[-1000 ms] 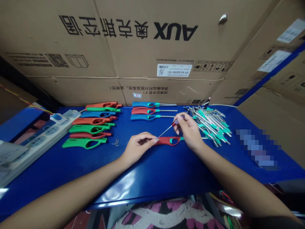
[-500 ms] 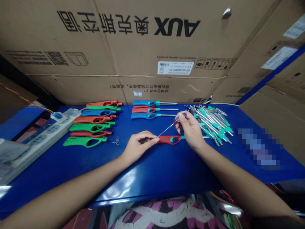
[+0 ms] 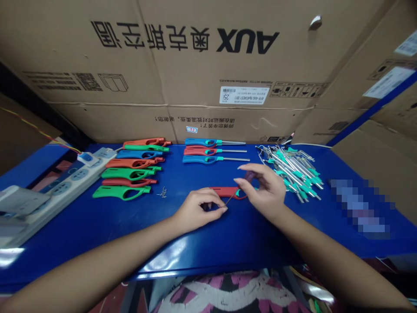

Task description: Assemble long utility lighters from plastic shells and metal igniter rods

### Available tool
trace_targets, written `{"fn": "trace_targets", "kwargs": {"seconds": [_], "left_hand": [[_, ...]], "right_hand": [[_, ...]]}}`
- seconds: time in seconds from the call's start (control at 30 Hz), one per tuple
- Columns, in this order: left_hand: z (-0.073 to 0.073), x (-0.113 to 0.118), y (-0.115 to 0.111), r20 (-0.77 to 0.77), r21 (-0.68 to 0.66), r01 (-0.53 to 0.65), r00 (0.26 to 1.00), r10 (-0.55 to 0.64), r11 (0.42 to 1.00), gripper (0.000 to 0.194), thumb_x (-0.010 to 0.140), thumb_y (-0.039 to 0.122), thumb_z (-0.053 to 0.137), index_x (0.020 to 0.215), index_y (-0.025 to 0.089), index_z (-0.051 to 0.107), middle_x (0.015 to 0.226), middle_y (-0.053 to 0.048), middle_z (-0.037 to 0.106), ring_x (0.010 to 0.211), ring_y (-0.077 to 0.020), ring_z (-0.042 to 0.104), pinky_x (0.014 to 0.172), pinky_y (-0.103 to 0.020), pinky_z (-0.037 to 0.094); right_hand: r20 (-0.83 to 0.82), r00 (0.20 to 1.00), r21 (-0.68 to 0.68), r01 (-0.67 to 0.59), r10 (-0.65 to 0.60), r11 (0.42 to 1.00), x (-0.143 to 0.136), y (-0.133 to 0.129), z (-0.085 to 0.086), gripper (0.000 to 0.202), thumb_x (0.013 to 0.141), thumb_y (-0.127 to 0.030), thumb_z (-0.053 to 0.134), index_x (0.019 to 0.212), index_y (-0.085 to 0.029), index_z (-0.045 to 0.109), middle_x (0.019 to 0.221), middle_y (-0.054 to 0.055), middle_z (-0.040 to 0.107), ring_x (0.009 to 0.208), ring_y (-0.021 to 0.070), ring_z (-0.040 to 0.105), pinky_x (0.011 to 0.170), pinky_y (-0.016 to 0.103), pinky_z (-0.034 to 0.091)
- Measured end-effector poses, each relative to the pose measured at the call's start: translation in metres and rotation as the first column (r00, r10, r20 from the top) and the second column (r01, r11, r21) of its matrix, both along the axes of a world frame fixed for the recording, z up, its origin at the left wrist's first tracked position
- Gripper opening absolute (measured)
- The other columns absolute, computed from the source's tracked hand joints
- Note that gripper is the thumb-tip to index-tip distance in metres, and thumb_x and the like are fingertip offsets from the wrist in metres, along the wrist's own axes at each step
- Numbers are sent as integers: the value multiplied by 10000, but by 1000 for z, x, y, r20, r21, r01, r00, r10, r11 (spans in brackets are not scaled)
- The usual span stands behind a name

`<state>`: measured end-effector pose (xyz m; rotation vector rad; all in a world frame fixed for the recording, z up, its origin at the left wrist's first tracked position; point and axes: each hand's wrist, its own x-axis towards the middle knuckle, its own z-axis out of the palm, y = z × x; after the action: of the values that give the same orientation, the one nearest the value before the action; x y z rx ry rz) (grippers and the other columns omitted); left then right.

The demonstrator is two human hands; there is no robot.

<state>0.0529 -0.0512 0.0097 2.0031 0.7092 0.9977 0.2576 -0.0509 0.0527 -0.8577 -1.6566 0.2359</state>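
Note:
My left hand (image 3: 198, 209) is closed in a pinch at the tip of a screwdriver (image 3: 230, 199), just in front of a red lighter (image 3: 224, 191); whatever small thing sits in the pinch is hidden. The screwdriver slants down to the left from my right hand (image 3: 265, 189), whose thumb and fingers curl loosely around its dark purple handle. Flat on the blue table lies the red lighter, with a teal trigger; both hands partly cover it. Several small screws (image 3: 163, 192) lie loose to the left of my left hand.
Several coloured lighter casings (image 3: 122, 192) form a column at left, beside a power strip (image 3: 61, 191). Three lighters with metal rods (image 3: 198, 160) lie at the back. A heap of teal-and-metal rod parts (image 3: 295, 171) is at right. Cardboard (image 3: 182, 87) walls the table's (image 3: 195, 252) back.
My left hand has come off the lighter's end toward me, still pinching. My right hand and the screwdriver have moved lower and nearer to me. The view has shifted slightly.

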Motion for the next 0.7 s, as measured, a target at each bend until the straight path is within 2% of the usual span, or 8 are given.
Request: {"fn": "trace_targets", "kwargs": {"seconds": [0.03, 0.1, 0.17, 0.23, 0.4, 0.53, 0.63, 0.7], "left_hand": [[0, 0, -1, 1, 35, 30, 1000, -30, 999, 45, 845, 202, 733, 838, 166, 760, 809, -43, 744, 733, -138, 652, 703, -258, 498], [1, -1, -1, 5, 85, 61, 998, -61, 995, 30, 848, 190, 732, 835, 167, 746, 815, -36, 752, 760, -143, 667, 775, -285, 500], [1, -1, 0, -3, 111, 54, 999, -54, 992, 26, 851, 187, 733, 835, 168, 736, 828, -31, 755, 757, -140, 669, 789, -296, 488], [1, -1, 1, -23, 129, 45, 999, -42, 991, 26, 857, 185, 730, 836, 170, 728, 841, -25, 756, 768, -140, 671, 799, -305, 473], [-1, -2, 2, -99, 183, 57, 994, -39, 982, 35, 878, 215, 716, 856, 190, 726, 882, -18, 736, 822, -152, 643, 832, -330, 458], [3, -5, 3, -153, 204, 7, 988, 25, 979, 92, 883, 292, 713, 931, 214, 712, 1057, -49, 695, 1020, -199, 613, 934, -366, 465], [7, -9, 7, -232, 217, -40, 969, 91, 975, 399, 818, 399, 768, 1147, 215, 636, 1238, -89, 634, 1175, -255, 555, 1023, -422, 444], [7, -12, 10, -283, 214, -58, 952, 119, 975, 569, 797, 402, 777, 1279, 199, 553, 1302, -111, 604, 1211, -272, 537, 1047, -441, 439]], "right_hand": [[63, 998, 70, -13, 8, 997, 1, -2, -1, 255, 852, -165, 701, 1097, -226, 668, 871, 21, 706, 648, 124, 626, 622, 276, 563], [159, 984, 129, -102, 81, 986, 2, -4, -1, 371, 891, -111, 600, 1245, -219, 621, 914, 44, 713, 729, 148, 657, 681, 305, 580], [202, 965, 105, -192, 168, 976, 2, -6, 0, 490, 905, -87, 529, 1381, -202, 532, 979, 71, 712, 830, 174, 682, 731, 332, 594], [224, 953, 88, -228, 204, 970, 1, -7, 0, 554, 903, -83, 528, 1442, -193, 471, 1008, 78, 710, 851, 176, 691, 733, 324, 600], [314, 946, 200, -144, 76, 969, -2, -5, -4, 601, 887, -146, 639, 1455, -213, 453, 893, 33, 725, 702, 151, 683, 627, 267, 590], [370, 928, 300, -72, -46, 951, -2, -3, -8, 576, 916, -184, 632, 1460, -219, 447, 855, 26, 738, 677, 157, 689, 617, 266, 589], [346, 929, 352, -2, -128, 936, -1, -1, -12, 589, 924, -196, 627, 1478, -219, 427, 872, 33, 749, 674, 165, 693, 621, 279, 595], [327, 930, 365, 36, -165, 930, -1, 1, -14, 597, 922, -196, 630, 1482, -214, 421, 892, 39, 753, 675, 169, 695, 625, 286, 598]]}}
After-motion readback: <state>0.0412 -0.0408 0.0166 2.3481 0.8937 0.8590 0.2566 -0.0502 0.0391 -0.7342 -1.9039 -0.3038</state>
